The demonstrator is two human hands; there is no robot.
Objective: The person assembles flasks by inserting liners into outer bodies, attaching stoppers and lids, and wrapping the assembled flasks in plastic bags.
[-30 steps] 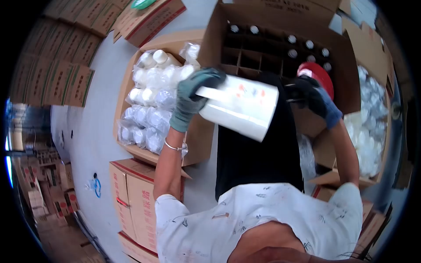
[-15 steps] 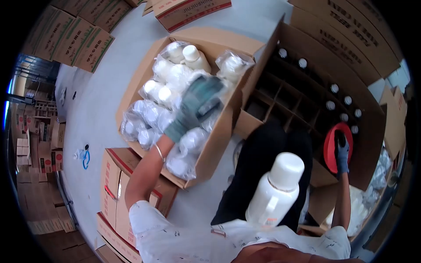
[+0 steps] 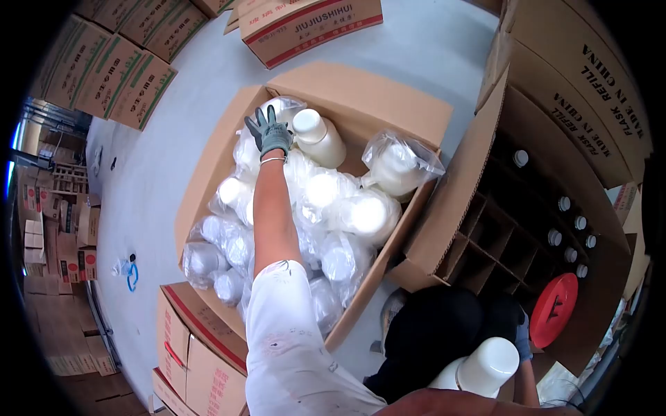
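My left hand point(image 3: 272, 133), in a grey-green glove, reaches to the far left corner of an open carton point(image 3: 374, 87). Its fingers are spread over a plastic-wrapped flask point(image 3: 286, 106); whether they touch it I cannot tell. Just right of it an unwrapped white vacuum flask point(image 3: 320, 141) leans among several bagged ones point(image 3: 343, 260). My right hand point(image 3: 523, 338), in a grey glove, is low beside my knee, its fingers mostly hidden. Close to it, a red disc point(image 3: 555, 310) with a dark mark leans in the divided carton point(image 3: 451, 229). Another white flask point(image 3: 485, 367) lies on my lap.
Several white-capped bottles point(image 3: 520, 159) stand in the divided carton's cells. Closed cartons point(image 3: 201, 347) sit at the lower left, with stacked cartons point(image 3: 118, 76) at the upper left. A printed carton point(image 3: 312, 31) is at the top. A blue loop point(image 3: 133, 276) lies on the floor.
My left hand has moved from the carton's middle to its far left corner, fingers spreading. My right hand has come off the red disc and down to my knee. The view has shifted.
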